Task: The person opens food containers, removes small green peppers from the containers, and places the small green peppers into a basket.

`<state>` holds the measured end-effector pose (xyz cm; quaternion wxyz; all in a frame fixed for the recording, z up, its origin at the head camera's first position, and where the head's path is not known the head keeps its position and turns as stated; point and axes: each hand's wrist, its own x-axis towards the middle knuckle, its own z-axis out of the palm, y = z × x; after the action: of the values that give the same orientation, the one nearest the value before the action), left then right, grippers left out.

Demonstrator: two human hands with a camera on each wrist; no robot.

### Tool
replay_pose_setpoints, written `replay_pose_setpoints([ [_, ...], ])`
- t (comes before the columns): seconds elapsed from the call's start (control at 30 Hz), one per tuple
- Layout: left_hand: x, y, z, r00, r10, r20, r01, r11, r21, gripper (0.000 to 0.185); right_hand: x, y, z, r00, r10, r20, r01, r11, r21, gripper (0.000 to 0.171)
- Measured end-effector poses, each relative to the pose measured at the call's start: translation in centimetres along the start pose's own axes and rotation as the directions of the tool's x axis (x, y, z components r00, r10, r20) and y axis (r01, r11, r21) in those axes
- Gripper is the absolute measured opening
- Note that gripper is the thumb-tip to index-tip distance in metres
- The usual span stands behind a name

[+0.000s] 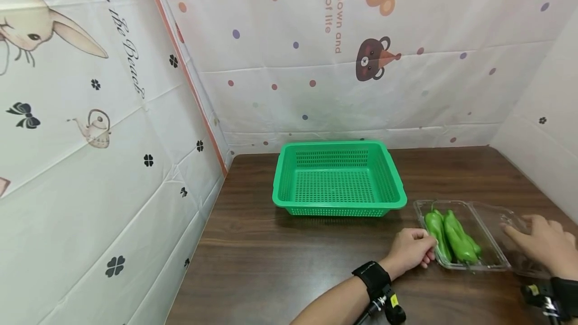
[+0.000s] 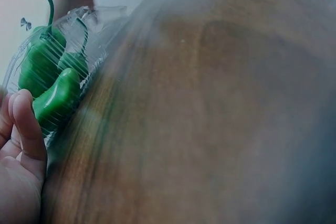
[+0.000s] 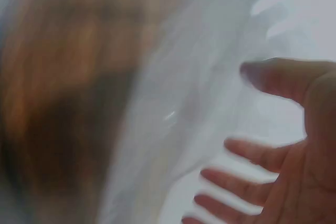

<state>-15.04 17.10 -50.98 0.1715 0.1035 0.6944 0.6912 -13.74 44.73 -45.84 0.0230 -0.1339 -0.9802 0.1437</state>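
A clear plastic clamshell box (image 1: 479, 225) lies on the right part of the table, its lid (image 1: 492, 219) folded out to the right. Green peppers (image 1: 458, 239) lie together in the box's left part; three of them show through the clear wall in the left wrist view. My left hand (image 1: 408, 249) pinches the box's left edge, near the front corner, between thumb and curled fingers. Over the lid, my right hand (image 1: 544, 242) has its thumb and fingers spread apart. The right wrist view shows this hand (image 3: 283, 150) with nothing gripped, beside the blurred clear plastic.
A green plastic basket (image 1: 338, 209) with mesh walls stands at the back middle of the brown wooden table (image 1: 271, 270), left of the box. Printed white sheets (image 1: 271, 107) hang behind and at both sides. Each wrist wears a black strap (image 1: 373, 279) with a camera.
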Motion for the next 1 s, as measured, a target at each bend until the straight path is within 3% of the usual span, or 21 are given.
replay_pose_setpoints([
  [0.07,0.0,0.0,0.0,1.0,0.002,-0.003,-0.002,1.0,-0.005,0.023,-0.3,-1.4,-0.5,0.991,-0.113,-0.076,0.117,0.992,0.054,0.08],
  [0.13,0.1,0.0,-0.1,1.0,0.007,-0.003,-0.007,1.0,-0.006,0.023,-0.5,-3.4,-1.1,0.972,-0.218,-0.092,0.226,0.971,0.08,0.073],
  [0.33,0.3,-0.1,-0.1,1.0,-0.005,-0.01,0.005,1.0,-0.007,0.023,-1.0,-7.8,-1.7,0.912,-0.407,0.047,0.392,0.902,0.182,0.06],
  [0.43,0.3,-0.2,0.0,1.0,-0.021,-0.008,0.021,1.0,-0.004,0.023,-1.4,-8.6,-0.9,0.896,-0.437,0.075,0.419,0.891,0.174,0.057],
  [0.7,0.2,-0.2,0.0,1.0,-0.016,0.001,0.016,1.0,0.01,0.023,-1.7,-9.2,1.4,0.895,-0.435,0.1,0.429,0.9,0.08,0.065],
  [1.0,0.1,-0.1,0.0,1.0,-0.026,0.006,0.026,1.0,-0.007,0.027,-1.2,-9.4,2.8,0.882,-0.432,0.19,0.418,0.902,0.111,0.078],
])
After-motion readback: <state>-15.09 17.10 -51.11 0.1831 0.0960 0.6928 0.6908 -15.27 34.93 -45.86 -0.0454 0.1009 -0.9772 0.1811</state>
